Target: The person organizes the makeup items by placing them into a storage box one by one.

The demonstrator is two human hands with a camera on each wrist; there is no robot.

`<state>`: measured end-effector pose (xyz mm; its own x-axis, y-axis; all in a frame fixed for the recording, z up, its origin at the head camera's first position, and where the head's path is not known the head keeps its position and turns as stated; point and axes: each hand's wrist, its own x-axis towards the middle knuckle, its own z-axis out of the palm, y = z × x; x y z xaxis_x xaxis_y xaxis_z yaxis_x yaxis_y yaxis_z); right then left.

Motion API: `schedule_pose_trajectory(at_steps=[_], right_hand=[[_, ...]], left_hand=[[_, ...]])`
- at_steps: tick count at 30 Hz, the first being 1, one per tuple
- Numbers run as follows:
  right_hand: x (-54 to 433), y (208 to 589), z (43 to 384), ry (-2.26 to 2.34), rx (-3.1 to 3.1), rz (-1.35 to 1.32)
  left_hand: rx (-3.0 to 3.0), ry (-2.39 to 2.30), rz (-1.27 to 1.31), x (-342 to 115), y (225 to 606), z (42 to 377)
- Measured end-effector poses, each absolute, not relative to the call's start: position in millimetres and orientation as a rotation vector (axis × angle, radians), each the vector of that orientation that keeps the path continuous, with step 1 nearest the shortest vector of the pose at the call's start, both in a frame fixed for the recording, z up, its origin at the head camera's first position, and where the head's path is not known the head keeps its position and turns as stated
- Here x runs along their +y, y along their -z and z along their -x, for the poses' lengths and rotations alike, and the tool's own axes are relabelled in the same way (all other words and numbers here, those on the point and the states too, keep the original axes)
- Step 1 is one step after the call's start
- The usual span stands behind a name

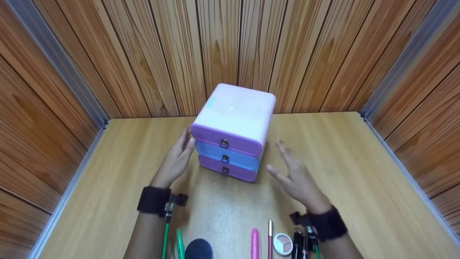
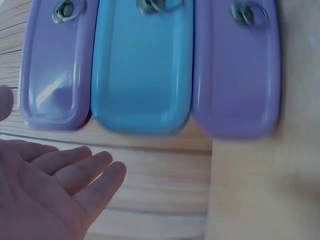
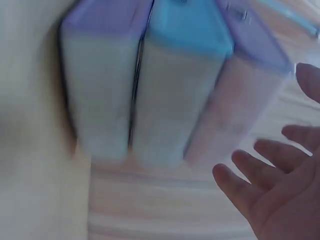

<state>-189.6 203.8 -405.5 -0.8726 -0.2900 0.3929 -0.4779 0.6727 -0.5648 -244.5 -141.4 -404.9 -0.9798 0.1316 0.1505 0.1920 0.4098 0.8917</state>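
Observation:
A small three-drawer box [image 1: 233, 111] stands at an angle on the table, with a pale pink top. Its fronts are purple, blue and purple, each with a small metal ring pull [image 1: 224, 143]. My left hand [image 1: 176, 158] is beside the box's left side, fingers extended and fingertips right at the upper drawer's corner. In the left wrist view that hand [image 2: 60, 190] lies palm up to the camera with nothing in it. Off the box's right side, my right hand [image 1: 296, 176] is spread and holds nothing; the right wrist view shows a gap between its fingers [image 3: 250, 172] and the drawers.
Along the table's near edge lie a green tube [image 1: 180, 244], a dark round item [image 1: 198, 249], a pink tube [image 1: 254, 242], a slim pencil-like stick [image 1: 270, 239], a round three-colour palette [image 1: 283, 244] and dark tubes [image 1: 297, 242]. Wood-panelled walls [image 1: 222, 46] enclose the table's back and sides.

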Motion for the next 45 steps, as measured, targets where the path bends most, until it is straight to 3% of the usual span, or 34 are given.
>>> schedule_pose_trajectory(at_steps=[9,30,39,45], right_hand=[[174,410,193,-1.112,-2.672,-0.665],[208,408,205,-1.392,-2.59,-0.578],[211,407,210,-1.38,-2.573,-0.542],[204,402,197,-1.316,-2.392,-0.383]], left_hand=[[-2.428,1.852,0.324,-128,415,247],[-2.418,1.814,0.452,-85,420,184],[-2.524,1.66,0.458,-82,425,184],[-2.596,1.577,0.442,-90,427,189]])
